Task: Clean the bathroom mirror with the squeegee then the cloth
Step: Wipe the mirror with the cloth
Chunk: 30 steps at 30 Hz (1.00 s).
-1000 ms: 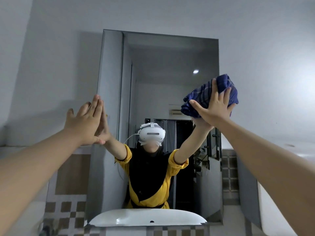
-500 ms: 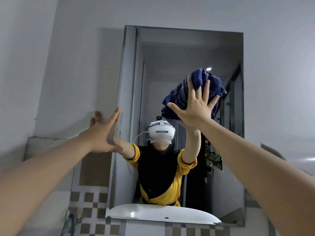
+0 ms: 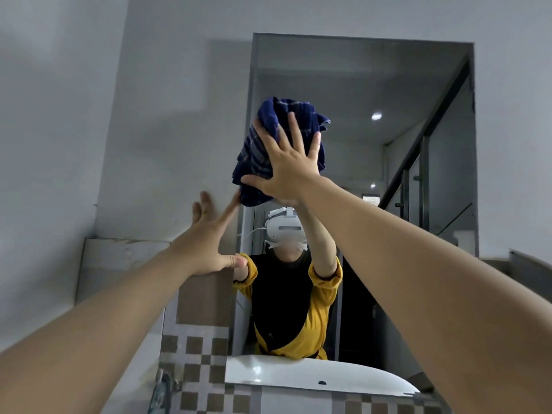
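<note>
A tall frameless mirror (image 3: 418,85) hangs on the grey wall straight ahead. A bunched dark blue striped cloth (image 3: 268,144) is pressed flat against the glass near the mirror's left edge, under the spread fingers of my right hand (image 3: 291,168). My left hand (image 3: 209,237) is flat against the wall at the mirror's left edge, fingers apart, holding nothing. The glass shows the reflection of a person in a yellow and black top with both arms raised. No squeegee is in view.
A white sink basin (image 3: 298,375) appears in the mirror's lower part. Brown and white checkered tiles (image 3: 206,369) cover the wall below left. A metal fitting (image 3: 162,389) sits low at the left. Reflected stair railings (image 3: 418,174) are at the right of the glass.
My right hand has slid the cloth leftward across the glass, from the right side to near the left edge. The view has shifted left and tilted up; my left hand stays at the mirror's edge.
</note>
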Tool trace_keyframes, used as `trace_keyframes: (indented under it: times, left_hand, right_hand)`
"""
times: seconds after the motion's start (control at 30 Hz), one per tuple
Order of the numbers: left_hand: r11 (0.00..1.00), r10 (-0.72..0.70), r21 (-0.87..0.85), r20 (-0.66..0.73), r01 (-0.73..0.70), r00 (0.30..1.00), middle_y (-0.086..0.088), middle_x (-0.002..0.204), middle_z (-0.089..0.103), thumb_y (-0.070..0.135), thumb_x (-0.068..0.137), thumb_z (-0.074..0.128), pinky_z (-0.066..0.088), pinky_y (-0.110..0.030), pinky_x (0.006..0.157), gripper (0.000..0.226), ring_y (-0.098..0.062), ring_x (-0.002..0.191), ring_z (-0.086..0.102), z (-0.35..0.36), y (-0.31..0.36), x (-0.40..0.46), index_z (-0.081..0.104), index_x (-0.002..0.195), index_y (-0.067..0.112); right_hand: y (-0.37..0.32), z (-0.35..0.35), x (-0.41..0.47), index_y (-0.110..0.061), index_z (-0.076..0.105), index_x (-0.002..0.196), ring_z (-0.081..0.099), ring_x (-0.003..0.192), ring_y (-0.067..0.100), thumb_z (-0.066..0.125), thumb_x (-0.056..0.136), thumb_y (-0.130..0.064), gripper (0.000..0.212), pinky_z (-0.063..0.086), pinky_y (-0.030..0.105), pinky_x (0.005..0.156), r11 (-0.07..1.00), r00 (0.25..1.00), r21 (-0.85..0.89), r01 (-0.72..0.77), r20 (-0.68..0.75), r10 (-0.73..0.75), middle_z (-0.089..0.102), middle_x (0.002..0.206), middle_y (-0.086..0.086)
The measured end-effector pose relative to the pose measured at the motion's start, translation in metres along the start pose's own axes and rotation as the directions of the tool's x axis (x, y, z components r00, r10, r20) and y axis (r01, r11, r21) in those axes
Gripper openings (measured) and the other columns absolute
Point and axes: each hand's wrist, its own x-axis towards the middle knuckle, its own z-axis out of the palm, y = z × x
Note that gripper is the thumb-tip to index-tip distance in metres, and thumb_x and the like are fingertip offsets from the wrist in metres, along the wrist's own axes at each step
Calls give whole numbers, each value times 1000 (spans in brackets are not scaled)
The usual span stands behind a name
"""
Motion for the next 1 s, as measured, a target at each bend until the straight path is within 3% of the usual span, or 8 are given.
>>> trace_keyframes:
  times: [0.17,0.37,0.5,0.77,1.0]
  left_hand:
    - [988,53,142,64,-61,997,-14,147,-39,55,67,72,22,-52,111,123,-29,134,-30,-1,-16,-11,-33,131,50]
    - [984,62,169,15,-64,998,-14,148,-37,81,54,49,30,-55,107,115,-34,136,-26,7,-14,-17,-32,131,53]
    - [982,49,183,12,-50,999,-9,142,-41,69,65,59,36,-55,104,112,-30,131,-28,8,-15,-18,-28,133,53]
    - [975,43,215,22,-46,999,-8,138,-42,72,65,54,33,-54,105,110,-28,131,-29,9,-14,-18,-32,130,54]
    - [973,34,229,19,-38,999,-5,135,-42,68,71,56,32,-52,107,108,-25,129,-29,11,-14,-20,-31,133,50]
  right_hand:
    - [0,-2,-1,-38,-5,149,-21,145,25,53,74,-72,101,-15,63,108,993,992,21,119,41,-120,-2,161,-3]
    - [21,-3,-31,-38,-1,150,-16,146,24,56,73,-72,102,-16,61,108,971,970,-51,234,78,-230,3,161,-6]
    - [47,-8,-56,-39,-1,150,-16,146,23,55,71,-73,103,-12,63,109,965,967,-91,245,91,-237,2,161,-7]
    - [117,-20,-103,-42,-9,148,-19,146,22,43,67,-83,104,-13,63,111,983,994,-159,90,82,-77,-2,161,-7]
    - [158,-27,-136,-39,-10,148,-21,145,22,33,63,-87,107,-9,65,111,981,989,-127,-148,0,150,-4,161,-4]
